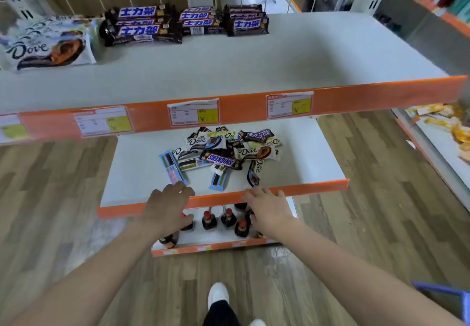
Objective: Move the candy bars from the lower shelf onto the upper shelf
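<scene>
Upper shelf (279,53), left to right: Dove bags (48,43) stacked at the far left, then brown bars (183,21) stacked along the back. Price tags (193,112) on its orange front strip.

Lower shelf (132,173): loose heap of candy bars (223,152) at mid-shelf, a blue bar (173,169) at its left edge, a Snickers (220,160) on top.

My left hand (166,206) hangs over the shelf's front edge, fingers relaxed, its grip holding nothing, fingertips just beside the blue bar. My right hand (267,207) likewise, grip wide and holding nothing.

Bottles (209,220) on the shelf below
</scene>
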